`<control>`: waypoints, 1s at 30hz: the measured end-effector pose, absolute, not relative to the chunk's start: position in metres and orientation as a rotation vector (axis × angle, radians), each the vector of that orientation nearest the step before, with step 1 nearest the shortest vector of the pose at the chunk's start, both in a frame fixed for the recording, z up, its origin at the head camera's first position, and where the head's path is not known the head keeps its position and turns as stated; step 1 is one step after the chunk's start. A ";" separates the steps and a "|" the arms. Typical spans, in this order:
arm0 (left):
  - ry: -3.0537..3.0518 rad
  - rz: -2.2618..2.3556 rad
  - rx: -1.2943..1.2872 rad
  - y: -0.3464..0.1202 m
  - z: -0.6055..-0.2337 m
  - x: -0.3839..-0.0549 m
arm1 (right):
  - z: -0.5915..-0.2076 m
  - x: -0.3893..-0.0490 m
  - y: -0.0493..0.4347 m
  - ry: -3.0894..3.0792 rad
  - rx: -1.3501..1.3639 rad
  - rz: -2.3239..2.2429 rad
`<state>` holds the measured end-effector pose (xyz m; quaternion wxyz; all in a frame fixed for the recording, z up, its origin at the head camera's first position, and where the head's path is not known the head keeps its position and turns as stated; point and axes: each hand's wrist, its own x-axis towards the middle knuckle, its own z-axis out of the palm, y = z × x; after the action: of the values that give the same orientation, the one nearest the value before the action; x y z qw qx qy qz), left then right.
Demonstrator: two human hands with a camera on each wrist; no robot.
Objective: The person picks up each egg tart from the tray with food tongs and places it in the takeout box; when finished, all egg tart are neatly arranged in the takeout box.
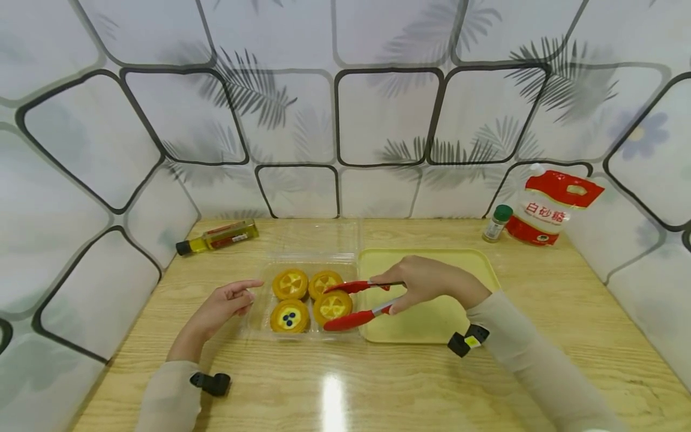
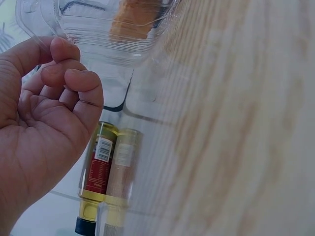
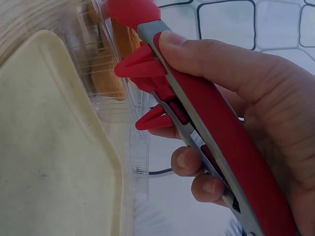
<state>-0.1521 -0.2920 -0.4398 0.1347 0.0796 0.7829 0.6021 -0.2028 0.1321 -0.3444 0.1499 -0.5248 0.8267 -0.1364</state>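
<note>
My right hand [image 1: 423, 282] grips a pair of red-tipped tongs [image 1: 345, 323]. Their tips stand on either side of a fruit-topped egg tart [image 1: 332, 307] in the right front of a clear plastic clamshell box [image 1: 259, 327]; in the head view that tart overlaps the one behind it. In the right wrist view, thumb and fingers wrap the tongs' red handle [image 3: 216, 128]. At the box's left edge is my left hand [image 1: 227, 306], index finger extended to the rim, other fingers loosely bent. The left wrist view shows its fingertips by the ribbed plastic wall [image 2: 93, 44].
Other tarts in the box include one with blueberries [image 1: 290, 317]. Right of it lies a pale yellow tray [image 1: 421, 327]. An oil bottle [image 1: 221, 237] lies at back left. At back right stand a green-capped shaker [image 1: 496, 224] and a red-and-white sugar bag [image 1: 547, 210].
</note>
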 end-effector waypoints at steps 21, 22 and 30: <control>2.276 1.724 0.207 -0.291 -0.439 -0.151 | -0.332 -0.208 0.116 2.297 -1.368 -0.305; 2.277 1.725 0.209 -0.291 -0.439 -0.151 | -0.331 -0.209 0.116 2.295 -1.366 -0.303; 2.272 1.729 0.228 -0.292 -0.439 -0.152 | -0.330 -0.211 0.117 2.282 -1.348 -0.315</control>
<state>-0.1521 -0.2917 -0.4392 0.1385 0.0788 0.7857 0.5978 -0.2114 0.1168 -0.3299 0.2342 -0.4910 0.8312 -0.1147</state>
